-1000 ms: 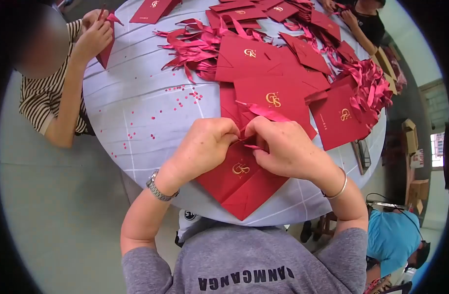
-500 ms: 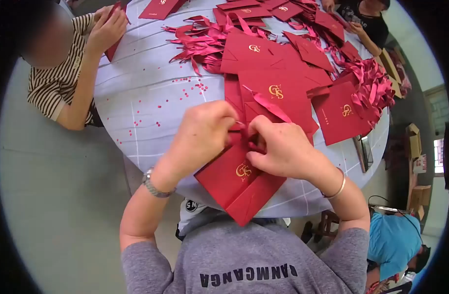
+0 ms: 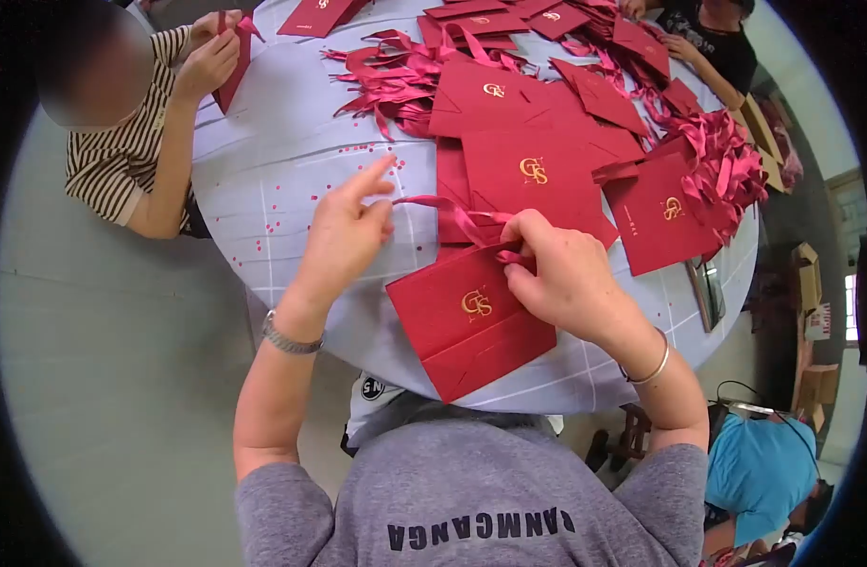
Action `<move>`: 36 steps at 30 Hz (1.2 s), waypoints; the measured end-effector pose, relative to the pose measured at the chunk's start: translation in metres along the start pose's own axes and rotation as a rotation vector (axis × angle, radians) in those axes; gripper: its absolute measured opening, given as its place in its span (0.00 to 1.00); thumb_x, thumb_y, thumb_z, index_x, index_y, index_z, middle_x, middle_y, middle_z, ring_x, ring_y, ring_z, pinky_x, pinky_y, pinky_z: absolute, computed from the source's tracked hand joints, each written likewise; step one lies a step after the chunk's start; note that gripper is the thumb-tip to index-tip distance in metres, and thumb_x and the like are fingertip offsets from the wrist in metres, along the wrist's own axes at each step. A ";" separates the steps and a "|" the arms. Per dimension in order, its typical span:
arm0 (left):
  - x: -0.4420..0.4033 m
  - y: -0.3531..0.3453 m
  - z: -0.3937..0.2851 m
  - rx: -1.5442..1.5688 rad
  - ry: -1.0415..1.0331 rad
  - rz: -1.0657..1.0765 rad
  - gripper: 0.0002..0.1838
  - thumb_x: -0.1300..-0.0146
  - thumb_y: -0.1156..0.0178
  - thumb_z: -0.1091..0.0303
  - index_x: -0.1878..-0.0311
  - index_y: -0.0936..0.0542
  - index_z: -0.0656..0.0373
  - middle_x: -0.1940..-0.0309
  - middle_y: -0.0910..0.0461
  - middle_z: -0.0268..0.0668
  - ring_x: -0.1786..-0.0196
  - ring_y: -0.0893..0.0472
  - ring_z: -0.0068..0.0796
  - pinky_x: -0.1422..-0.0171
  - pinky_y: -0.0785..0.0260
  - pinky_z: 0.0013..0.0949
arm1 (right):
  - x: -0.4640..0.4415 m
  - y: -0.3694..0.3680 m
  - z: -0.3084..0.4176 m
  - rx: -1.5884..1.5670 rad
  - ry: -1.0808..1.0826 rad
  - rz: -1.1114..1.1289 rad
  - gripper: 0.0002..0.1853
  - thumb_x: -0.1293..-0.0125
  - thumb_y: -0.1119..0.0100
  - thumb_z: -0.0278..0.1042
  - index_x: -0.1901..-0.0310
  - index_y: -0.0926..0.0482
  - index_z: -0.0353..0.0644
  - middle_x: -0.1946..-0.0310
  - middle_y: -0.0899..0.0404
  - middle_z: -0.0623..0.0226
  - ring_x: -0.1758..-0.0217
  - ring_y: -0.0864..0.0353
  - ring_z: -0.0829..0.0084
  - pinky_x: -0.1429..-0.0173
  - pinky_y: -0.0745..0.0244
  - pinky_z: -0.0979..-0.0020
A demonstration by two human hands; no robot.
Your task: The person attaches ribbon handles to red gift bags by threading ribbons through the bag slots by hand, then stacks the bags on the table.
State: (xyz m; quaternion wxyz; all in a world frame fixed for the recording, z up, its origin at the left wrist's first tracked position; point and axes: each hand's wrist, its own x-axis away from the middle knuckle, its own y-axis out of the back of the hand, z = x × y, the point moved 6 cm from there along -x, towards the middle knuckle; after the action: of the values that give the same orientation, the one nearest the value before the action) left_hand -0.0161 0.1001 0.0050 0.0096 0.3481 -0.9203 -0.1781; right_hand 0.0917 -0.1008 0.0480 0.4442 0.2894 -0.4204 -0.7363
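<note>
A red paper bag (image 3: 462, 326) with a gold monogram lies tilted at the table's near edge. My right hand (image 3: 561, 279) pinches its top edge, with a bit of pink ribbon at the fingertips. From there a pink ribbon (image 3: 457, 215) loops up and to the left, its end near my left hand (image 3: 346, 231). That hand is raised left of the bag with some fingers spread; whether thumb and a finger touch the ribbon's end is unclear, but no grip shows. Another red bag (image 3: 533, 175) lies flat just beyond.
Beyond are piled red bags (image 3: 599, 94), a ribbon bunch (image 3: 396, 80) and another ribbon heap (image 3: 722, 170). Small red dots are scattered on the tablecloth (image 3: 254, 189). A phone-like object (image 3: 708, 293) lies at the right edge. Co-workers sit at the far left and far right.
My left hand has moved away from the bag's top edge, up and left, and its fingers have spread. The bag has turned flatter, and the ribbon now loops leftward. My right hand still pinches the edge.
</note>
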 end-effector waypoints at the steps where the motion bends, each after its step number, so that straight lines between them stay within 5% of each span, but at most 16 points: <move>1: 0.008 0.003 0.001 0.270 0.072 -0.025 0.16 0.35 0.45 0.76 0.44 0.22 0.60 0.57 0.16 0.42 0.65 0.16 0.32 0.63 0.27 0.38 | 0.002 -0.001 -0.001 0.011 -0.010 -0.017 0.14 0.45 0.40 0.29 0.57 0.28 0.42 0.72 0.19 0.58 0.67 0.17 0.54 0.64 0.25 0.56; 3: 0.023 0.029 0.002 0.063 -0.057 -0.152 0.19 0.33 0.46 0.76 0.38 0.26 0.60 0.47 0.21 0.38 0.60 0.19 0.27 0.58 0.26 0.36 | 0.002 -0.003 -0.003 0.043 -0.035 -0.037 0.13 0.44 0.40 0.30 0.57 0.28 0.43 0.73 0.19 0.57 0.67 0.17 0.53 0.65 0.25 0.56; 4: 0.040 0.030 -0.011 0.021 -0.326 -0.349 0.19 0.36 0.44 0.77 0.42 0.24 0.62 0.51 0.20 0.41 0.56 0.19 0.34 0.52 0.27 0.37 | 0.003 -0.002 -0.001 0.070 -0.018 -0.058 0.13 0.44 0.40 0.30 0.57 0.27 0.43 0.73 0.19 0.57 0.67 0.18 0.52 0.65 0.25 0.55; 5: 0.055 0.027 -0.034 -0.364 -0.416 -0.172 0.17 0.40 0.40 0.75 0.47 0.22 0.61 0.58 0.20 0.46 0.53 0.21 0.44 0.47 0.30 0.42 | 0.000 0.001 0.001 0.048 -0.027 -0.067 0.13 0.44 0.40 0.30 0.57 0.27 0.43 0.73 0.19 0.57 0.67 0.18 0.52 0.65 0.25 0.55; 6: 0.068 0.013 -0.042 -0.398 -0.540 -0.085 0.14 0.44 0.35 0.70 0.55 0.20 0.62 0.61 0.21 0.48 0.54 0.22 0.50 0.48 0.30 0.46 | 0.002 -0.001 0.002 0.023 -0.043 -0.047 0.13 0.44 0.40 0.30 0.57 0.27 0.43 0.73 0.19 0.57 0.68 0.18 0.52 0.65 0.25 0.55; 8: 0.080 -0.002 -0.035 -0.313 -0.349 0.094 0.14 0.48 0.30 0.65 0.59 0.17 0.59 0.62 0.20 0.44 0.55 0.22 0.46 0.47 0.30 0.43 | -0.001 -0.001 0.004 0.022 -0.036 -0.072 0.13 0.45 0.40 0.29 0.57 0.27 0.42 0.73 0.19 0.57 0.68 0.18 0.52 0.64 0.25 0.55; 16: 0.092 -0.007 -0.058 -0.434 -0.489 -0.084 0.10 0.51 0.32 0.69 0.65 0.18 0.59 0.66 0.22 0.40 0.61 0.23 0.45 0.55 0.29 0.39 | 0.005 0.005 0.013 0.015 -0.041 -0.083 0.17 0.46 0.38 0.26 0.54 0.26 0.41 0.74 0.20 0.56 0.68 0.17 0.55 0.64 0.24 0.59; 19: 0.068 -0.012 -0.036 -0.229 -0.331 0.077 0.08 0.49 0.34 0.70 0.67 0.19 0.62 0.69 0.22 0.42 0.65 0.22 0.43 0.58 0.28 0.38 | 0.014 0.024 0.019 -0.052 -0.002 -0.130 0.27 0.47 0.38 0.24 0.42 0.27 0.43 0.73 0.21 0.57 0.68 0.17 0.58 0.63 0.24 0.62; 20: 0.059 -0.008 -0.035 -0.125 -0.171 0.140 0.08 0.47 0.36 0.70 0.67 0.19 0.64 0.73 0.22 0.41 0.68 0.21 0.35 0.61 0.28 0.34 | 0.018 0.031 0.018 -0.031 0.043 -0.118 0.32 0.47 0.37 0.24 0.37 0.29 0.44 0.73 0.22 0.58 0.71 0.19 0.59 0.64 0.25 0.64; 21: 0.051 -0.005 -0.029 -0.040 0.044 0.224 0.08 0.46 0.35 0.69 0.66 0.19 0.64 0.72 0.21 0.36 0.66 0.21 0.25 0.61 0.28 0.30 | 0.023 0.040 0.017 -0.061 0.049 -0.091 0.33 0.49 0.35 0.23 0.37 0.29 0.45 0.73 0.23 0.60 0.73 0.21 0.64 0.65 0.25 0.67; 24: 0.033 -0.008 -0.008 0.070 0.187 0.288 0.08 0.42 0.35 0.70 0.62 0.20 0.62 0.71 0.22 0.29 0.69 0.26 0.18 0.66 0.32 0.26 | 0.036 0.057 -0.001 -0.206 0.077 -0.033 0.31 0.49 0.34 0.21 0.39 0.28 0.40 0.74 0.23 0.67 0.74 0.24 0.76 0.66 0.28 0.73; 30: 0.011 -0.031 -0.003 0.212 0.309 0.392 0.06 0.40 0.38 0.69 0.63 0.22 0.60 0.71 0.23 0.27 0.71 0.27 0.14 0.71 0.34 0.20 | 0.071 0.071 -0.038 -0.732 -0.166 -0.032 0.26 0.46 0.34 0.20 0.43 0.25 0.35 0.71 0.22 0.72 0.71 0.26 0.84 0.66 0.30 0.79; 36: -0.003 -0.039 0.002 0.261 0.313 0.334 0.08 0.41 0.37 0.69 0.64 0.21 0.64 0.70 0.22 0.30 0.70 0.25 0.16 0.71 0.31 0.23 | 0.102 0.075 -0.061 -1.103 -0.166 -0.225 0.26 0.49 0.30 0.27 0.46 0.25 0.32 0.66 0.22 0.63 0.68 0.22 0.76 0.64 0.29 0.77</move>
State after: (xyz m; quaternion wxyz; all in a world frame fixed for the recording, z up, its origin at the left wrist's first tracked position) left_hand 0.0106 0.0753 -0.0097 0.1363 0.2132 -0.9675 0.0022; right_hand 0.1264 -0.2329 0.0789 0.4141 -0.0011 0.0262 -0.9099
